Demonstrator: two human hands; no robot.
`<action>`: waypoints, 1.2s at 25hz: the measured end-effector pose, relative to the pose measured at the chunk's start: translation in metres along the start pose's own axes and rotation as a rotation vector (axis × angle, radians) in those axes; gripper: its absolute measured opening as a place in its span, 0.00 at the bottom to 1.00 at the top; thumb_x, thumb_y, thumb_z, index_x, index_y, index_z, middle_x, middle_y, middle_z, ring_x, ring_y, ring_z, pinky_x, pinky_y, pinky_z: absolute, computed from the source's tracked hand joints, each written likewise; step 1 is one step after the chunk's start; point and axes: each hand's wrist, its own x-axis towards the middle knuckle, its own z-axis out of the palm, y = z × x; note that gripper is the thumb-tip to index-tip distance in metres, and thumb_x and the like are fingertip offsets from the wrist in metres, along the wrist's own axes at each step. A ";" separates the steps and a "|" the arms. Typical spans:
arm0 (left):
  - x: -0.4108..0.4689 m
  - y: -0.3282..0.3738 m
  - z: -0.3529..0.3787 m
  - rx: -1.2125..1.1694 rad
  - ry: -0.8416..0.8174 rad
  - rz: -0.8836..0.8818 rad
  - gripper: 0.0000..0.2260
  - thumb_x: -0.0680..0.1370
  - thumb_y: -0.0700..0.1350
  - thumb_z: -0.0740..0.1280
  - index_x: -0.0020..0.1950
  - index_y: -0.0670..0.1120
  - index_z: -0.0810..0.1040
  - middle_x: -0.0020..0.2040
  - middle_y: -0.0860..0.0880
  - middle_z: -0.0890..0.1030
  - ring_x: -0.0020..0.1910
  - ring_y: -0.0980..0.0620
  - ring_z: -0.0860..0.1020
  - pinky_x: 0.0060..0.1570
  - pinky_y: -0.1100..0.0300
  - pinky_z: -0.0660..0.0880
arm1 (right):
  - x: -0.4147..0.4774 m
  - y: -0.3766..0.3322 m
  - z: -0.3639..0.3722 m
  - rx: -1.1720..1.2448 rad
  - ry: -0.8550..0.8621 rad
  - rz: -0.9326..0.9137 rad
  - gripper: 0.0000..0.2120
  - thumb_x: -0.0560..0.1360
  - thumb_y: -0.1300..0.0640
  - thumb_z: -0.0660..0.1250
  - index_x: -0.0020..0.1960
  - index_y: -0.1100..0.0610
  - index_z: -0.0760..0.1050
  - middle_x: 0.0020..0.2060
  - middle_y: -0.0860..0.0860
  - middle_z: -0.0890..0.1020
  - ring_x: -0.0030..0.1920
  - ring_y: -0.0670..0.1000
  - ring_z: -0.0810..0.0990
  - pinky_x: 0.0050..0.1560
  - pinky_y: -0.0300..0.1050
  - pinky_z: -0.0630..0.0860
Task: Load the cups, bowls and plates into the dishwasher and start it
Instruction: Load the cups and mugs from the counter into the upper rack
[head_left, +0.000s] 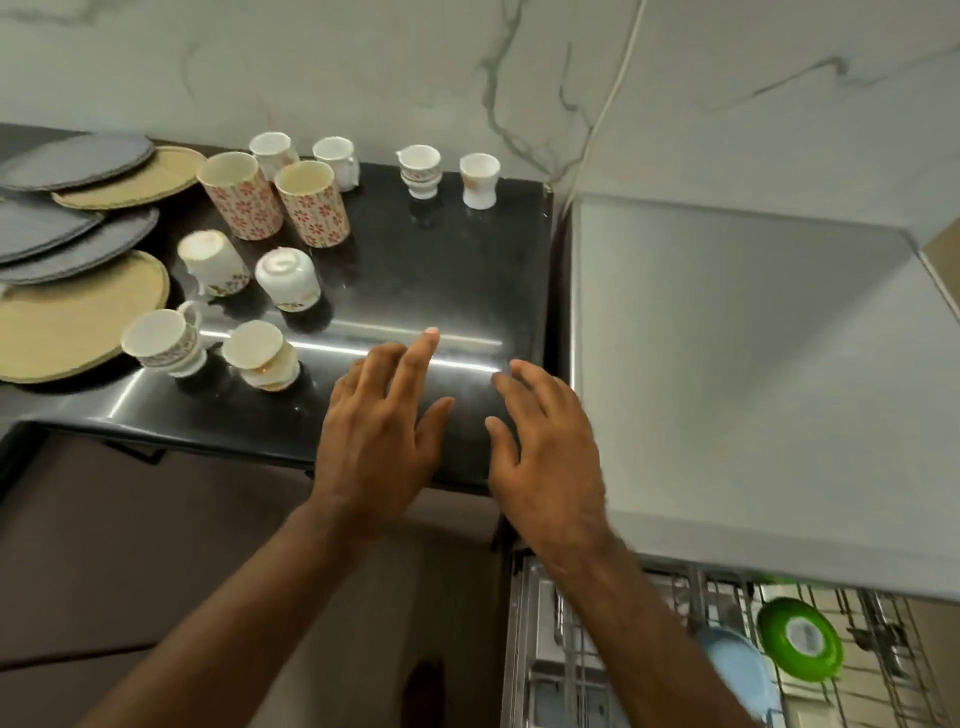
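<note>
While the label on the green plate is too blurred to read, the plate itself stands on edge in the rack of the dishwasher at lower right. A blue plate is just beside it, and a grey top overhangs both.

The left hand and the right hand are stretched side by side over the near right part of the black counter, palms down. Their fingers are straight and spread wide, and they hold nothing. Whether the fingertips touch the counter or hang just above it is hard to tell from this angle. The right wrist passes over the rack's left corner.

The cups are on the counter, well left of and behind the hands. Two tumblers with a red flower print stand touching, with small white cups behind them, one pair of these stacked. Nearer, one white cup sits upside down, and a tilted stack stands closest to the left hand. Round grey and tan mats overlap at far left. A white cable runs down the marble wall.
</note>
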 end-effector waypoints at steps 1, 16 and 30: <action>0.008 -0.013 -0.001 0.000 0.002 -0.005 0.28 0.80 0.49 0.70 0.78 0.44 0.67 0.64 0.44 0.74 0.60 0.45 0.74 0.60 0.46 0.73 | 0.010 -0.007 0.008 0.004 -0.002 -0.016 0.21 0.80 0.54 0.68 0.72 0.54 0.72 0.72 0.51 0.73 0.73 0.52 0.69 0.70 0.54 0.71; 0.151 -0.108 0.081 -0.154 -0.043 -0.244 0.34 0.77 0.50 0.72 0.79 0.45 0.63 0.68 0.45 0.72 0.66 0.47 0.71 0.65 0.53 0.69 | 0.182 0.001 0.101 0.046 0.010 0.072 0.27 0.78 0.57 0.70 0.76 0.54 0.68 0.72 0.49 0.73 0.73 0.48 0.67 0.74 0.46 0.67; 0.343 -0.185 0.192 -0.508 -0.040 -0.667 0.53 0.64 0.58 0.82 0.80 0.45 0.58 0.75 0.44 0.72 0.74 0.44 0.70 0.73 0.51 0.66 | 0.385 0.072 0.173 0.301 0.227 0.374 0.38 0.62 0.45 0.81 0.64 0.60 0.70 0.60 0.52 0.79 0.60 0.52 0.78 0.56 0.43 0.75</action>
